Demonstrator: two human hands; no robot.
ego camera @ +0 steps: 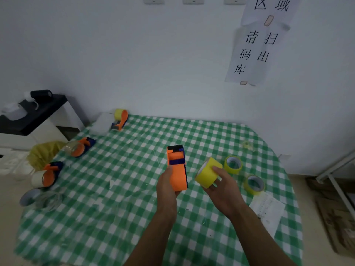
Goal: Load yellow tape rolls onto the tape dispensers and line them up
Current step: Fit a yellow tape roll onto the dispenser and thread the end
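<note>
1. We clasp the orange dispenser (177, 169) in the left hand (166, 189), above the checked table (115, 217).
2. We grip the yellow tape roll (208, 172) in the right hand (224, 191), just beside the left grip, not touching the dispenser.
3. We square the roll's opening to the dispenser before pressing it on.

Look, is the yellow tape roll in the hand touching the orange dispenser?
Apart. The head view shows checkered cloth between the held yellow roll and the orange dispenser.

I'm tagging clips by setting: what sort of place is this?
Likely a stockroom packing corner: paper wall notices in Chinese asking to scan goods out, a green-checked tablecloth, the left hand gripping an orange plastic tape dispenser, the right hand a yellow tape roll.
</note>
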